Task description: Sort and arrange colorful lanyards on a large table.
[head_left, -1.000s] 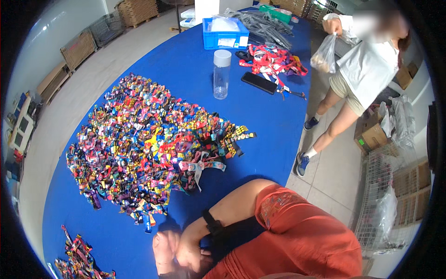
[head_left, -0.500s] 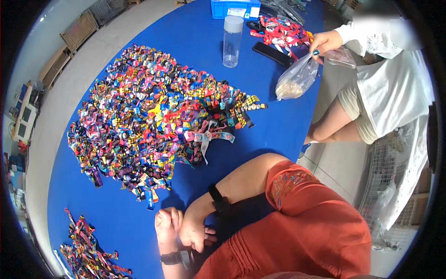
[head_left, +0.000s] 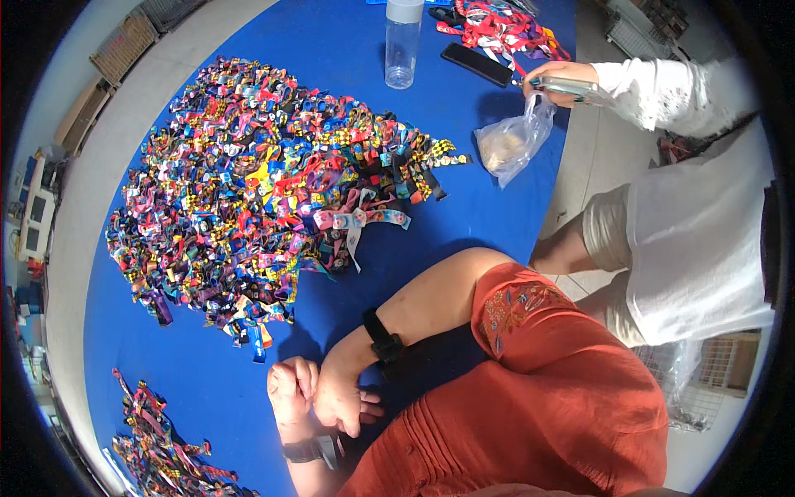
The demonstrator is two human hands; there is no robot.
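Observation:
My two hands are together at the near edge of the blue table. My left hand (head_left: 290, 389), a watch on its wrist, has its fingers curled in, and nothing shows in it. Touching it, my right hand (head_left: 338, 402) bends down at the wrist below a black strap (head_left: 383, 335); its fingers are loosely apart and hold nothing visible. Beyond them spreads a large pile of colourful printed ribbon straps (head_left: 240, 190). A lighter ribbon strap (head_left: 362, 218) lies at the pile's right edge. A smaller pile of similar straps (head_left: 166, 443) lies left of my hands.
At the right, a co-worker in white holds a clear plastic bag (head_left: 517, 141) with pale contents and a phone-like device (head_left: 565, 85). A clear bottle (head_left: 402, 50), a black phone (head_left: 476, 65) and red straps (head_left: 497, 29) occupy the table's far side.
The co-worker has stepped nearer and lowered the bag toward the table. The view has shifted slightly. My hands keep the same pose against each other.

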